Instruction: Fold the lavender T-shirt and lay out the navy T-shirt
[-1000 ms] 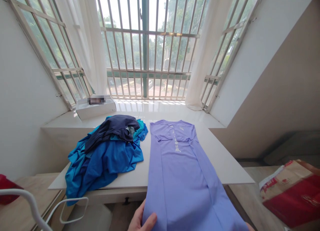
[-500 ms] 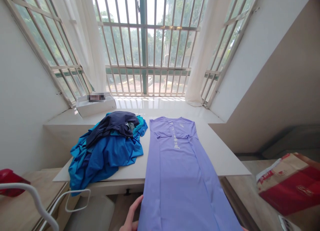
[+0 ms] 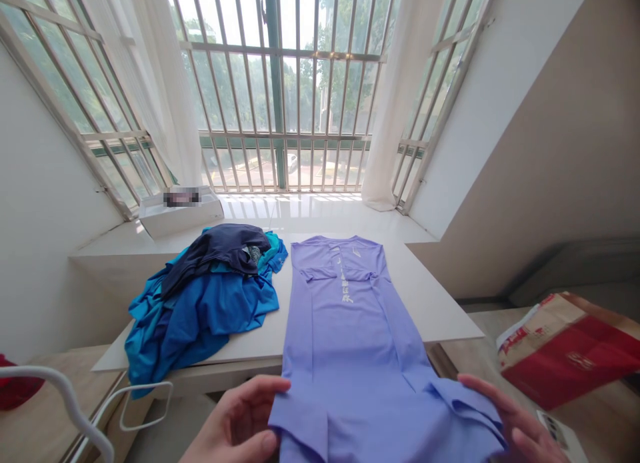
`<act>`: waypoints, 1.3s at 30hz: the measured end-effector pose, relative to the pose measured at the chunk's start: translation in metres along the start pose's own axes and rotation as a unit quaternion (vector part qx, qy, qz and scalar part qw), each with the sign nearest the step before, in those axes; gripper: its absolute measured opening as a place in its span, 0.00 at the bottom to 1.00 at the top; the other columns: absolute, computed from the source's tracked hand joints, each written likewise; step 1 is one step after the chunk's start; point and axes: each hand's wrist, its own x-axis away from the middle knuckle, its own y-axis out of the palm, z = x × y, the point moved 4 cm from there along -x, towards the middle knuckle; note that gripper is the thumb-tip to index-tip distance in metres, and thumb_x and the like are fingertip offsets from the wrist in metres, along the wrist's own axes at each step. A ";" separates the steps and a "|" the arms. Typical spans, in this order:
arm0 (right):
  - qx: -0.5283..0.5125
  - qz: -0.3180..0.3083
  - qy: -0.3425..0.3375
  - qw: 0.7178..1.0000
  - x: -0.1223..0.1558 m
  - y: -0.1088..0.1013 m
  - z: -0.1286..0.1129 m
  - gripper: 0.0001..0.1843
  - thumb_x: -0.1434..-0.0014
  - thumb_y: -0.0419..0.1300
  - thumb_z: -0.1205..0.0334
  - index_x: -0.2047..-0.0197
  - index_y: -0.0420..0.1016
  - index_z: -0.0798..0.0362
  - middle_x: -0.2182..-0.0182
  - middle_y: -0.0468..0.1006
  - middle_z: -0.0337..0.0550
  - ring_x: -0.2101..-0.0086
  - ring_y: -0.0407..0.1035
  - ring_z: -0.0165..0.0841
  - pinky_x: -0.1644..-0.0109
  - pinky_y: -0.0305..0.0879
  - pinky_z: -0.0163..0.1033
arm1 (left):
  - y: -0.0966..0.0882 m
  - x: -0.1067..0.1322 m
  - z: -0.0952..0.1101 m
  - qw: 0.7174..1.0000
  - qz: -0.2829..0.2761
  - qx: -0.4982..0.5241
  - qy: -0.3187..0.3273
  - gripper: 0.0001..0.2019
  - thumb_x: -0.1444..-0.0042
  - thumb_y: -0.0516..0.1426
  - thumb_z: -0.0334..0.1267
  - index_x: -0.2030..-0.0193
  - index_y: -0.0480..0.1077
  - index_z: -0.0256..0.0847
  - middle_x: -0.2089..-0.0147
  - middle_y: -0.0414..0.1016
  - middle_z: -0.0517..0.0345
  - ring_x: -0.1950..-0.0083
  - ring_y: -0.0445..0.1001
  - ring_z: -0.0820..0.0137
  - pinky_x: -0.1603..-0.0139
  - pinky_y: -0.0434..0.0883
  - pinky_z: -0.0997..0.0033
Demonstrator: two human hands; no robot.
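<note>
A lavender shirt [image 3: 350,343] with white lettering lies lengthwise over the white table, its sides and sleeves folded inward. Its near end hangs past the table's front edge and is turned up at both corners. My left hand [image 3: 240,416] pinches the left turned-up corner between thumb and fingers. On the other side, my right hand [image 3: 515,419] grips the right corner, where the cloth bunches in layers; part of its fingers is behind the fabric. Left of the shirt sits a heap of blue clothes [image 3: 215,303] with a dark navy garment [image 3: 220,249] on top.
A white box [image 3: 183,213] stands on the sill below the barred window. To the right, a red and tan paper bag [image 3: 570,356] rests on a lower surface. A white curved metal frame [image 3: 65,396] is at lower left, near a red item [image 3: 17,383].
Both hands have come up into view and raised the shirt's near end, turning its corners up. The camera view has shifted slightly to the right.
</note>
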 end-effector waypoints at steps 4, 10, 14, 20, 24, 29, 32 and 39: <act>-0.139 -0.092 0.040 0.985 -0.083 0.033 -0.020 0.35 0.52 0.69 0.50 0.41 0.71 0.49 0.55 0.81 0.50 0.64 0.77 0.38 0.66 0.73 0.36 | -0.023 -0.076 0.012 0.995 0.065 -0.071 0.028 0.27 0.53 0.69 0.45 0.47 0.72 0.39 0.52 0.78 0.48 0.49 0.76 0.57 0.49 0.71 0.62; -0.109 -0.071 0.120 0.984 -0.163 0.051 -0.016 0.23 0.57 0.67 0.73 0.56 0.74 0.51 0.44 0.75 0.50 0.54 0.76 0.35 0.62 0.74 0.32 | -0.068 -0.164 0.001 0.944 0.128 -0.304 -0.011 0.23 0.56 0.64 0.41 0.53 0.73 0.32 0.70 0.77 0.55 0.67 0.76 0.63 0.65 0.71 0.68; 0.089 -0.054 0.112 0.988 -0.181 0.039 -0.015 0.17 0.53 0.69 0.59 0.59 0.74 0.53 0.59 0.81 0.50 0.70 0.75 0.32 0.73 0.68 0.32 | -0.080 -0.177 0.009 0.867 0.098 -0.488 -0.005 0.18 0.55 0.62 0.39 0.57 0.76 0.35 0.72 0.73 0.60 0.70 0.72 0.67 0.69 0.65 0.72; 0.369 -0.062 -0.010 0.927 -0.209 0.029 -0.025 0.23 0.58 0.66 0.42 0.73 0.74 0.55 0.79 0.73 0.38 0.76 0.64 0.31 0.72 0.60 0.36 | -0.077 -0.192 0.026 0.824 0.046 -0.561 0.064 0.12 0.51 0.62 0.41 0.61 0.76 0.39 0.64 0.74 0.56 0.66 0.70 0.68 0.65 0.64 0.73; 0.405 -0.057 -0.070 0.910 -0.218 0.031 -0.022 0.23 0.54 0.63 0.40 0.74 0.74 0.54 0.76 0.75 0.40 0.73 0.66 0.33 0.68 0.62 0.37 | -0.070 -0.205 0.029 0.831 0.028 -0.546 0.099 0.10 0.44 0.56 0.41 0.67 0.74 0.38 0.71 0.71 0.59 0.68 0.67 0.69 0.67 0.62 0.73; 0.385 -0.023 -0.076 0.920 -0.220 0.025 -0.012 0.23 0.49 0.59 0.39 0.69 0.76 0.52 0.72 0.78 0.42 0.72 0.70 0.35 0.67 0.65 0.37 | -0.081 -0.219 0.029 0.856 0.068 -0.506 0.085 0.12 0.44 0.55 0.41 0.58 0.72 0.37 0.76 0.65 0.64 0.73 0.65 0.71 0.70 0.60 0.73; 0.402 -0.022 -0.086 0.911 -0.224 0.019 -0.004 0.23 0.49 0.59 0.41 0.64 0.77 0.52 0.69 0.80 0.44 0.71 0.72 0.36 0.65 0.68 0.39 | -0.090 -0.225 0.029 0.857 0.050 -0.510 0.056 0.16 0.48 0.58 0.40 0.53 0.69 0.37 0.74 0.67 0.64 0.72 0.67 0.70 0.68 0.63 0.72; 0.474 0.097 -0.233 0.844 -0.219 0.050 -0.030 0.21 0.45 0.58 0.49 0.52 0.73 0.52 0.54 0.76 0.52 0.64 0.74 0.39 0.57 0.70 0.46 | -0.100 -0.236 0.046 0.869 -0.084 -0.488 -0.006 0.24 0.56 0.65 0.40 0.51 0.67 0.43 0.58 0.73 0.57 0.64 0.73 0.69 0.64 0.70 0.72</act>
